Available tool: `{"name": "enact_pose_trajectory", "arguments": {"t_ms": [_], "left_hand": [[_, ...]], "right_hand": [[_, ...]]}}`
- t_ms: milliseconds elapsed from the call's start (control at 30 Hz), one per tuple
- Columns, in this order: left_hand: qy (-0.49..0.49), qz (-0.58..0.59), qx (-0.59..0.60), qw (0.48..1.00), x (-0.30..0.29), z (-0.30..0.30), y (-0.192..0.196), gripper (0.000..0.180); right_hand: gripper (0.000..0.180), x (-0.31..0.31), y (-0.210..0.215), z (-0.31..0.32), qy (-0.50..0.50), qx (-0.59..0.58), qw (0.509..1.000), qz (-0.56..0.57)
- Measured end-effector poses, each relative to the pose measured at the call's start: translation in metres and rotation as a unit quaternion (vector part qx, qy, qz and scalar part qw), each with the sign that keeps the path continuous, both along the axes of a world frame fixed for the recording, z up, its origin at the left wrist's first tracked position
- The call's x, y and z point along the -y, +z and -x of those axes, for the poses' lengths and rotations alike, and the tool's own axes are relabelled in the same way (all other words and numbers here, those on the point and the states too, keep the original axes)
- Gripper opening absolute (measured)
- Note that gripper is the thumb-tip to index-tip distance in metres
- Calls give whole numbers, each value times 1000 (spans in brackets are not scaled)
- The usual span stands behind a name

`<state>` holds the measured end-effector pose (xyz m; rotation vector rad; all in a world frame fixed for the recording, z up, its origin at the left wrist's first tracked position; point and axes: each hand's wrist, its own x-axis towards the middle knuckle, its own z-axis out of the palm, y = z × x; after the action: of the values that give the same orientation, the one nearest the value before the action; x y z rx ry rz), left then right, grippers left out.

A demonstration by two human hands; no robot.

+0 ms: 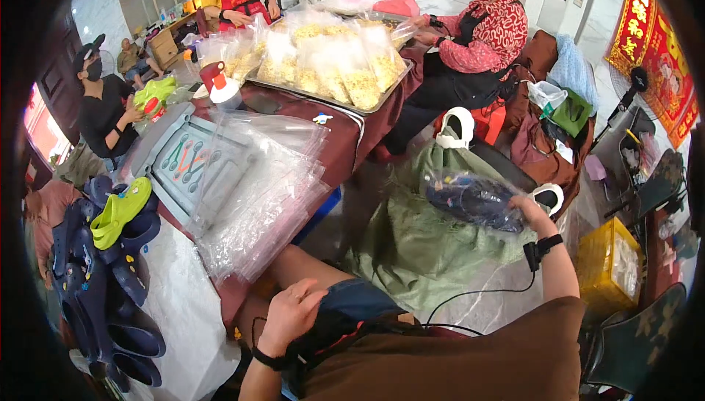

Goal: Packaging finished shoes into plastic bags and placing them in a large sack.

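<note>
My right hand [529, 214] grips one end of a clear plastic bag [474, 200] with dark navy shoes packed inside. The bag lies over a big green woven sack [415, 250] at my right. Above my lap, my left hand [294, 314] is empty, its fingers loosely bent and the thumb apart. Nearest to it is a stack of flat clear plastic bags [264, 203] on the table's edge. Farther left, navy clogs [81, 283] are piled up, with one lime-green clog [121, 212] on top.
A grey plastic tray [158, 159] holds small coloured pieces. Behind it, a metal tray [385, 100] carries several filled bags. A yellow crate [606, 265] stands at right. Three people work around the table; another person sits far left. A cable runs from my right wrist.
</note>
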<state>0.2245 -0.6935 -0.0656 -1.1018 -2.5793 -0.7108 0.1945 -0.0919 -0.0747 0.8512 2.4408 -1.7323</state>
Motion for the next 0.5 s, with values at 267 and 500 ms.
{"name": "enact_pose_trajectory", "arguments": {"t_ms": [267,500], "left_hand": [[-133,100,77,983,-108,79,-31,55],[-339,223,26,914,-211,111,-61,101]], "right_hand": [[29,-20,-102,-47,284,268,912,123],[61,65,15,-37,414,260,865,109]]}}
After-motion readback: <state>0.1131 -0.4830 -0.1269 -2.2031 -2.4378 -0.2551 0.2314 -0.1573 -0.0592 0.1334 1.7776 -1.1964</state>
